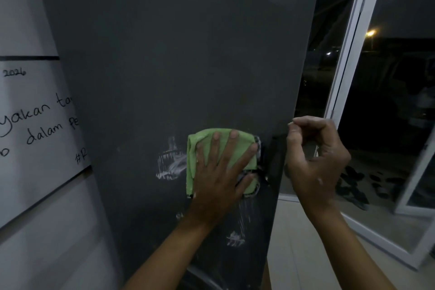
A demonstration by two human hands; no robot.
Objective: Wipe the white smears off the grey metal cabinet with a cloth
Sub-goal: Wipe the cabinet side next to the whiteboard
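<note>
**Several white smears being worked on with a flat-pressed cloth**

Several white chalky smears (170,164) are showing on the tall dark grey metal cabinet (179,54), and a folded light green soft cloth (207,143) is being pressed flat against the panel under the left hand (219,172). The fingers (231,148) of that hand are being held spread and nearly straight over the cloth, with the thumb lying across its lower right corner. One smear patch is lying just beyond the cloth's left edge, on the little-finger side of the hand; fainter streaks are trailing below the wrist, and a smaller patch (235,239) is lying further down beside the forearm.

The right hand (315,160) is being held at the cabinet's right edge with its fingers curled; whether anything is being pinched between thumb and fingertips cannot be told.

The cloth is being judged light, limp and easily bunched, so it is probably best held as it is now: palm and spread fingers on top, pressure across the whole fold, not a pinch at one corner. The painted metal is being judged stiff and smooth, so sliding should be easy, though dry chalk may be spread about instead of lifted off.

No containers are being shown in this view.
</note>
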